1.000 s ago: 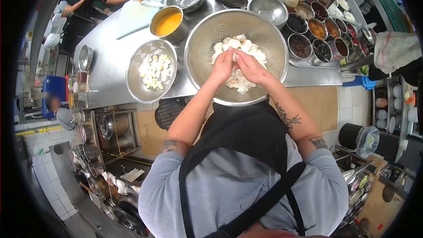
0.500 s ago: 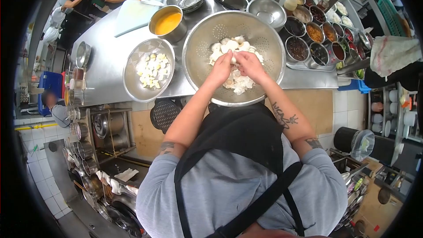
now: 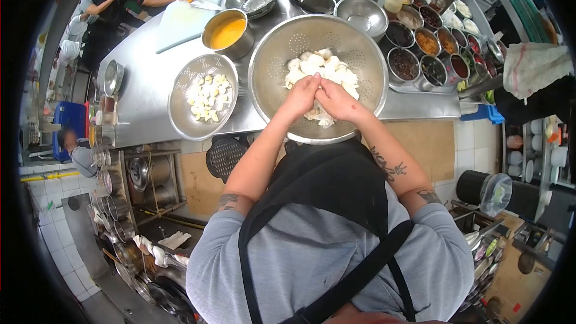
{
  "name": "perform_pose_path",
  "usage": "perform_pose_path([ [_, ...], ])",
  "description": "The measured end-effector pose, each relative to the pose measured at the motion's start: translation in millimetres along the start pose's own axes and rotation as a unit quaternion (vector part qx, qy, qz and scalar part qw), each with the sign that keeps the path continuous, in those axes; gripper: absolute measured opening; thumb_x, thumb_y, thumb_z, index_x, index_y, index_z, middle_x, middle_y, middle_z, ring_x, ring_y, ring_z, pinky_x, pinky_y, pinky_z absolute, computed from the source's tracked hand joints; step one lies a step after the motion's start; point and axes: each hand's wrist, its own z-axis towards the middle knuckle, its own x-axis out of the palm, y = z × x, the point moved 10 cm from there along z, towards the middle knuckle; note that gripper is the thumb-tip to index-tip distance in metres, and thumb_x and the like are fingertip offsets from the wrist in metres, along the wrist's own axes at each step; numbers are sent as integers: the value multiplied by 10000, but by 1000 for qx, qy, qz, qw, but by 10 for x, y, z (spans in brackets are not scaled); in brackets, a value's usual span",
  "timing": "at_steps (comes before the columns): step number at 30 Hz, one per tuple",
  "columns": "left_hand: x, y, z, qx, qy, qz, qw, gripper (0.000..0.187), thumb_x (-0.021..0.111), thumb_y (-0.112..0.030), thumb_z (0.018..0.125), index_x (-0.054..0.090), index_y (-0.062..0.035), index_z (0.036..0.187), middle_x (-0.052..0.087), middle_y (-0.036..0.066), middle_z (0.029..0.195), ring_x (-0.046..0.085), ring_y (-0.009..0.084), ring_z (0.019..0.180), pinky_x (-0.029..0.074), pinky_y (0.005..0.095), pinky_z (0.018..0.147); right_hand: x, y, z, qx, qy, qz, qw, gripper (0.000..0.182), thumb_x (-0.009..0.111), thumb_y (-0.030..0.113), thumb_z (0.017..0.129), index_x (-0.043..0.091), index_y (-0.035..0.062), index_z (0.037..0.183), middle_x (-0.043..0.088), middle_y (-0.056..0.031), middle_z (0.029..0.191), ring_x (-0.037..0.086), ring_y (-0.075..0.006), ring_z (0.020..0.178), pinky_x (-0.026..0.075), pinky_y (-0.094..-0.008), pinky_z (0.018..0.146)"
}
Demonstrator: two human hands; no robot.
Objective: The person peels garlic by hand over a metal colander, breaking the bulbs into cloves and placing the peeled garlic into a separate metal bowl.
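A large perforated steel colander [image 3: 268,48] sits at the counter's front edge, with whitish garlic bulbs [image 3: 333,71] and papery skins in it. Over this heap, my left hand [image 3: 302,98] and my right hand [image 3: 337,101] meet with thumbs side by side. Both are closed round a garlic bulb that their fingers now hide; part of it showed a moment earlier. To the left stands a smaller colander [image 3: 179,97] holding several pale peeled garlic cloves [image 3: 209,97].
A pot of orange-yellow liquid [image 3: 228,32] stands behind the small colander. Beyond it lie a cutting board [image 3: 183,27] and an orange-handled knife [image 3: 201,3]. Steel bowls [image 3: 362,17] line the back; ingredient tins [image 3: 404,64] crowd the right. Another person's arm [image 3: 159,1] reaches in at far left.
My hands have drawn closer together and turned inward, covering the pale garlic that showed between the fingers. The colanders stay where they were.
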Motion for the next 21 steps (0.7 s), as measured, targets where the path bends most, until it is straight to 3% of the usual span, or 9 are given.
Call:
perform_pose_path([
  [1,46,63,14,-27,31,-37,998,442,420,-398,1044,622,-6,1018,577,48,717,538,135,621,458,319,596,-31,7,-4,-7,-21,-7,1000,392,425,126,940,498,-99,1252,633,-289,1093,610,-404,1057,462,-433,959],
  [6,59,7,51,32,8,-66,997,395,463,-382,1038,619,-20,1008,531,-4,674,452,87,527,384,270,488,-118,-29,37,-95,-124,-51,986,332,403,89,911,551,-109,1132,641,-287,1022,633,-393,991,487,-436,922],
  [12,144,-39,4,-6,71,-171,983,352,469,-371,1045,595,-46,997,509,-31,682,383,43,509,298,220,448,-86,175,23,-29,-41,15,999,278,392,91,926,552,-113,1026,647,-266,952,651,-359,903,521,-424,821],
  [16,151,20,48,13,51,-181,982,343,469,-358,1046,582,-42,976,506,-28,688,387,53,516,312,232,459,-150,175,-1,-31,-95,7,995,259,396,94,931,558,-89,1016,637,-265,990,636,-366,935,504,-444,845],
  [21,125,-23,53,40,21,-136,990,311,397,-306,1072,588,-61,1070,527,-32,730,413,35,561,319,216,480,-166,26,40,-77,-153,-72,983,276,416,102,932,579,-74,1070,631,-253,1097,606,-394,1025,472,-463,922],
])
